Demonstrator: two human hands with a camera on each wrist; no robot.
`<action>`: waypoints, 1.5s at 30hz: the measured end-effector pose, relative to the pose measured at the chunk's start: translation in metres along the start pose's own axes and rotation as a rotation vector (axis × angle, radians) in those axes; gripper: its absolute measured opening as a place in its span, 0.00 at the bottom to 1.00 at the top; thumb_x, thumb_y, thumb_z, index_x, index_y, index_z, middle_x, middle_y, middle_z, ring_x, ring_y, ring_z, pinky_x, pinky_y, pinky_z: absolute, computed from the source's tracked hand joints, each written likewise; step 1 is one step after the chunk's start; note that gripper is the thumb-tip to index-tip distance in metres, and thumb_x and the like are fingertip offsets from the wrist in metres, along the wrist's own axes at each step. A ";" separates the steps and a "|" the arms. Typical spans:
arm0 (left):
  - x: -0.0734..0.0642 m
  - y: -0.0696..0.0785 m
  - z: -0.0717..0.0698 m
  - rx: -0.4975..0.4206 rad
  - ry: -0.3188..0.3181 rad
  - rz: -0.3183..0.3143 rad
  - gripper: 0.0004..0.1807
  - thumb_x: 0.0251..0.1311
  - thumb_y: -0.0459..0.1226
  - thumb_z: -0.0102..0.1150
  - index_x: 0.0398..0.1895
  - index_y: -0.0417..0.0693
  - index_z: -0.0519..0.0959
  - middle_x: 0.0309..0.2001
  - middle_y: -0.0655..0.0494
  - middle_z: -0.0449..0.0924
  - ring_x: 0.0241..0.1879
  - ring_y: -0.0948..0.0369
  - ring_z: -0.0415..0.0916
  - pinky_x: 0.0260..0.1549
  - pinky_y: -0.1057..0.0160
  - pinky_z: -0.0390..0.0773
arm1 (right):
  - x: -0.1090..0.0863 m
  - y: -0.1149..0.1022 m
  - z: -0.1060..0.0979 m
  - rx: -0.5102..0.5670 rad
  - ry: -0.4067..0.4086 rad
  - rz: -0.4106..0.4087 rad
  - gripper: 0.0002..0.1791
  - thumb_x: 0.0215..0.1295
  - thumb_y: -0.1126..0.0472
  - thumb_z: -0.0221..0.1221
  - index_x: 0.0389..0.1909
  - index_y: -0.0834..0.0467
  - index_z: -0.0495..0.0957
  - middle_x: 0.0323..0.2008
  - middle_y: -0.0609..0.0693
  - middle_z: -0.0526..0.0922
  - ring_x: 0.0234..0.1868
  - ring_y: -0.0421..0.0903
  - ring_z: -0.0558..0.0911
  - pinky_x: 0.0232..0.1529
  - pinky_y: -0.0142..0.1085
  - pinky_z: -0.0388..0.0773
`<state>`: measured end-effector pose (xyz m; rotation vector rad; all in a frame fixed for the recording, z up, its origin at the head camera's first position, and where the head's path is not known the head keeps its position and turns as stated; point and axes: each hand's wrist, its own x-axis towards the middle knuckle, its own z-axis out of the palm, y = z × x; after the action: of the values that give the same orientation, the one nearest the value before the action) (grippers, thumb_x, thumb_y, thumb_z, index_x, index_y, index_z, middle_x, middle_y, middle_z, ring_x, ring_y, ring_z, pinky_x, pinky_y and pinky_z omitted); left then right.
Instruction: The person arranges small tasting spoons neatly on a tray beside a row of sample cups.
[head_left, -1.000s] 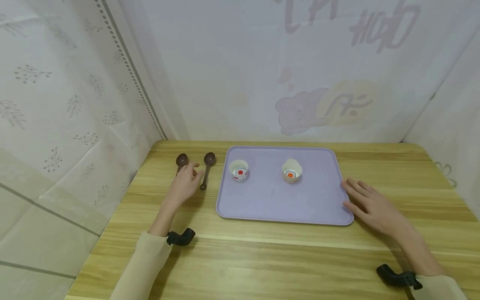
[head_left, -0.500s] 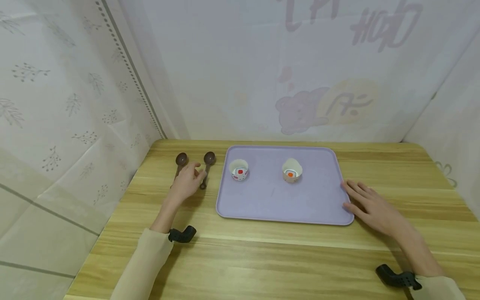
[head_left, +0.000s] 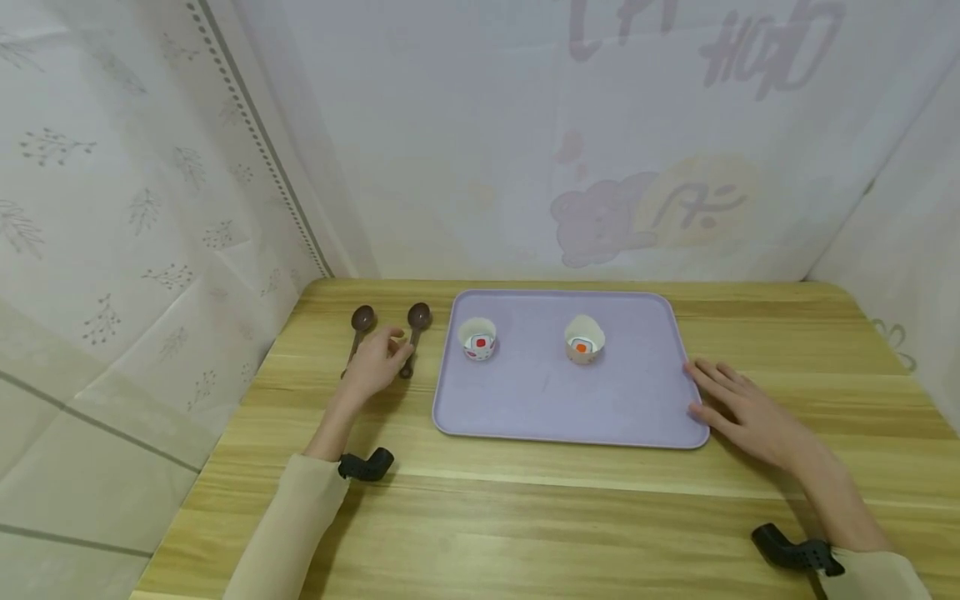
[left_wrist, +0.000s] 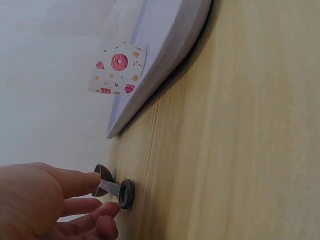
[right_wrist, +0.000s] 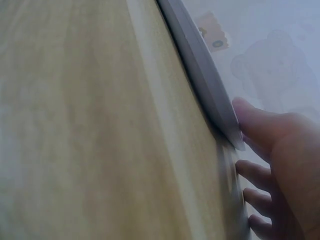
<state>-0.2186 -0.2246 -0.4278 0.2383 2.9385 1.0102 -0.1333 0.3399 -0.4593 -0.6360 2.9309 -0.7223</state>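
Note:
Two brown measuring spoons lie on the table at left, the left spoon and the right spoon. My left hand is over the handle area between them, its fingers loosely bent and its thumb by the right spoon's handle. In the left wrist view, thumb and fingers stand apart around that spoon's ringed handle end; whether they touch it, I cannot tell. My right hand rests with spread, fairly straight fingers at the right edge of the purple tray, its thumb touching the rim.
On the tray stand a white patterned paper cup with a red-marked piece inside and a tan paper cup with an orange-marked piece. Printed cloth hangs behind and beside the wooden table.
My left hand has shifted slightly to the right, showing more of the left spoon's handle. The right hand, tray and cups hold their places.

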 end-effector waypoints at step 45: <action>0.006 -0.001 0.006 -0.111 0.028 -0.077 0.16 0.67 0.35 0.63 0.51 0.31 0.77 0.38 0.39 0.83 0.36 0.51 0.78 0.28 0.63 0.74 | -0.002 -0.004 0.000 0.033 0.002 0.031 0.37 0.76 0.48 0.55 0.80 0.50 0.53 0.77 0.64 0.54 0.76 0.69 0.48 0.74 0.61 0.40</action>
<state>-0.2242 -0.2210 -0.4328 0.1080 2.8789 1.1706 -0.1301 0.3377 -0.4580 -0.5860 2.9168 -0.7674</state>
